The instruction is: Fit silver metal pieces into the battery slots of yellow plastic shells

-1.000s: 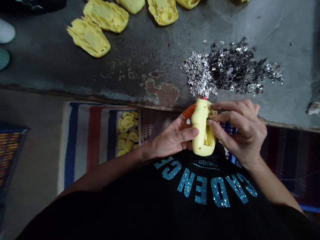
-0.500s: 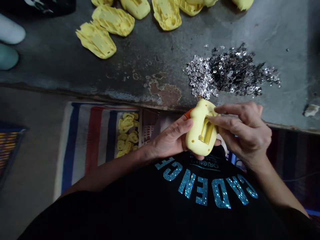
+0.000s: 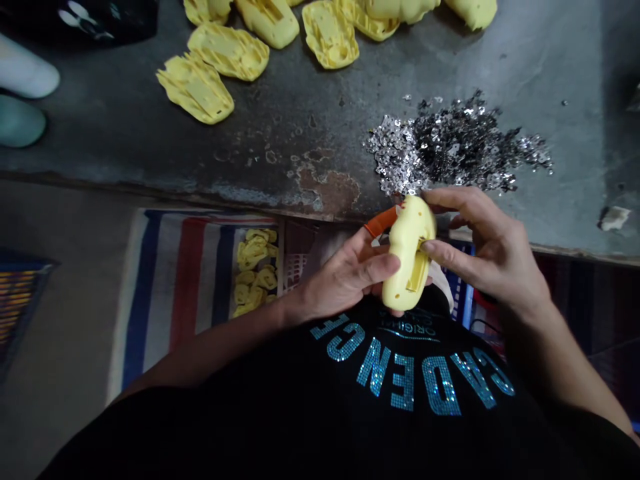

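Note:
My left hand (image 3: pixel 345 270) holds a yellow plastic housing (image 3: pixel 407 267) from its left side, thumb on the face and fingers behind. An orange finger cot (image 3: pixel 383 220) covers one of its fingertips. The housing has a long battery slot and small screw holes, and it is tilted. My right hand (image 3: pixel 493 250) grips the housing's upper right: the thumb presses at the slot's upper end, while the index finger reaches over the top edge. Whether a small part sits under that thumb is hidden. Just beyond the housing lies a pile of small shiny metal plates (image 3: pixel 455 143) on the workbench.
More yellow housing halves (image 3: pixel 197 90) lie along the far side of the grey workbench (image 3: pixel 280 167). Two rounded objects (image 3: pixel 23 123) stand at the left. Below the bench edge are a box of yellow parts (image 3: pixel 256 267) and a striped sheet (image 3: pixel 187 267).
The housing has turned, tipping its slot toward the right. My right index finger has moved from the slot area to the top edge, with the thumb now at the slot.

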{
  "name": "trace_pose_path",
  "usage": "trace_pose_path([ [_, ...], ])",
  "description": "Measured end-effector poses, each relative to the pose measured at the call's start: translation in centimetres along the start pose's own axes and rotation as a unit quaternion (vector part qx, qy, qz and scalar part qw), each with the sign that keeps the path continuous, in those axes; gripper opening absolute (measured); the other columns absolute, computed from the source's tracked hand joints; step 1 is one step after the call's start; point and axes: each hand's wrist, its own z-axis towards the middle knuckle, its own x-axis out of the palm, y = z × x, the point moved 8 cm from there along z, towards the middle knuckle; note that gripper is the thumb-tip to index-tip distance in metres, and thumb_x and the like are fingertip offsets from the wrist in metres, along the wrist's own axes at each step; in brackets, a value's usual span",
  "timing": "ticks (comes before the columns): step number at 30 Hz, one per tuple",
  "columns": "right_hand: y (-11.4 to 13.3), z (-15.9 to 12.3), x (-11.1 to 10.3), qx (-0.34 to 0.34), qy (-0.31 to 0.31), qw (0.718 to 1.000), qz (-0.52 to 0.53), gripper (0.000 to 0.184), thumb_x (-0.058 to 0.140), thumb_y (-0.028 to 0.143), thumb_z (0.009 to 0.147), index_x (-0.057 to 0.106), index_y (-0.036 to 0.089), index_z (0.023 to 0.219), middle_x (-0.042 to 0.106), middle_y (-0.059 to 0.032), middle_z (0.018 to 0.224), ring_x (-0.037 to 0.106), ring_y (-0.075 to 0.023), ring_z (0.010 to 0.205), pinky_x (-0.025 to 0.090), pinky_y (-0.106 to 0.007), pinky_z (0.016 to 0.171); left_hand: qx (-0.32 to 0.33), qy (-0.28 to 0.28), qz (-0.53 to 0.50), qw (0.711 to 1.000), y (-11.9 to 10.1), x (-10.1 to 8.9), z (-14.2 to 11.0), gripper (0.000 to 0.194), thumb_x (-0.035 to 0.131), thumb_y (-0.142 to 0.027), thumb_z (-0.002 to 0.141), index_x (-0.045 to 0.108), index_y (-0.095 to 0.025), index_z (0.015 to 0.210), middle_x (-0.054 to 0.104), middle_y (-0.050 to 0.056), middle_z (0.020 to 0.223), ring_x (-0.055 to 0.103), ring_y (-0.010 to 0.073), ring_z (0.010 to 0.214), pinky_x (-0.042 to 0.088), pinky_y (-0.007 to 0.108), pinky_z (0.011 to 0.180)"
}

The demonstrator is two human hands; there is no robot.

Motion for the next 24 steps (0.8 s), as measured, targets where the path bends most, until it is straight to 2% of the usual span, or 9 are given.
trace_pose_path([
  [3,-0.4,0.6,0.5,-0.002,0.033,0.999,0.009,0.046,0.085,0.043,0.107,0.076,0.032,0.150,0.084,-0.0096,0.141,0.080,-0.0308,0.122,0.069,-0.047,0.096,0.031,-0.053,0.036,0.997,-0.9,-0.1,-0.5,0.087,0.097,-0.039,0.101,0.056,-0.042,0.178,0.087,0.008,0.143,0.088,0.0290,0.118,0.071,0.032,0.090],
  [7,-0.3,0.2,0.9,-0.021,-0.020,1.000,0.009,0.051,0.088,0.032,0.101,0.073,0.031,0.150,0.082,-0.0097,0.140,0.079,-0.0296,0.122,0.068,-0.045,0.095,0.057,-0.066,0.076,0.993,-1.5,0.1,-0.8,0.076,0.101,-0.031,0.095,0.074,-0.035,0.166,0.089,0.008,0.142,0.086,0.0264,0.118,0.066,0.030,0.095],
  [11,0.0,-0.5,1.2,-0.045,-0.085,0.995,0.008,0.060,0.089,0.023,0.099,0.071,0.031,0.156,0.078,-0.0108,0.148,0.075,-0.0297,0.130,0.069,-0.043,0.094,0.097,-0.109,0.122,0.982,-1.6,-1.0,-1.4,0.062,0.103,-0.043,0.093,0.087,-0.030,0.151,0.090,0.008,0.138,0.084,0.0265,0.122,0.064,0.032,0.104],
  [14,0.2,-0.2,1.6,-0.055,-0.096,0.994,-0.025,0.058,0.088,0.025,0.101,0.071,0.032,0.156,0.078,-0.0115,0.146,0.076,-0.0299,0.127,0.070,-0.044,0.093,0.097,-0.150,0.175,0.968,-1.5,-2.3,-1.7,0.061,0.103,-0.058,0.090,0.093,-0.023,0.139,0.092,0.009,0.125,0.082,0.0237,0.104,0.062,0.030,0.093],
  [16,0.6,0.5,2.1,-0.065,-0.096,0.992,-0.048,0.058,0.088,0.027,0.102,0.070,0.032,0.157,0.077,-0.0126,0.146,0.076,-0.0317,0.128,0.070,-0.050,0.101,0.107,-0.193,0.187,0.957,-1.8,-3.6,-1.9,0.061,0.105,-0.061,0.085,0.096,-0.018,0.128,0.092,0.008,0.108,0.078,0.0207,0.090,0.060,0.028,0.083],
  [18,1.2,1.6,2.6,-0.084,-0.091,0.990,-0.066,0.059,0.087,0.028,0.103,0.068,0.031,0.159,0.077,-0.0139,0.147,0.076,-0.0334,0.132,0.070,-0.055,0.108,0.134,-0.240,0.180,0.944,-2.4,-5.3,-2.3,0.060,0.108,-0.062,0.080,0.097,-0.015,0.116,0.091,0.009,0.099,0.077,0.0208,0.085,0.060,0.030,0.081],
  [20,1.6,3.8,3.6,-0.107,-0.049,0.991,-0.070,0.056,0.085,0.031,0.106,0.068,0.030,0.160,0.077,-0.0148,0.148,0.078,-0.0336,0.133,0.071,-0.055,0.109,0.161,-0.279,0.164,0.933,-2.7,-7.1,-3.2,0.063,0.108,-0.066,0.076,0.096,-0.013,0.108,0.091,0.011,0.098,0.081,0.0247,0.088,0.064,0.033,0.085],
  [22,1.2,7.2,5.2,-0.126,0.050,0.989,-0.059,0.046,0.082,0.037,0.110,0.072,0.028,0.154,0.081,-0.0139,0.143,0.082,-0.0311,0.127,0.074,-0.049,0.103,0.182,-0.320,0.144,0.919,-2.8,-9.4,-5.1,0.069,0.109,-0.070,0.072,0.094,-0.013,0.109,0.091,0.014,0.100,0.084,0.0282,0.090,0.067,0.036,0.085],
  [24,-0.5,11.9,6.8,-0.119,0.162,0.977,-0.073,0.033,0.083,0.039,0.110,0.080,0.027,0.141,0.086,-0.0111,0.132,0.086,-0.0269,0.111,0.074,-0.041,0.092,0.207,-0.376,0.125,0.894,-2.8,-12.1,-8.7,0.072,0.109,-0.068,0.072,0.090,-0.016,0.119,0.092,0.013,0.107,0.086,0.0287,0.092,0.069,0.035,0.083],
])
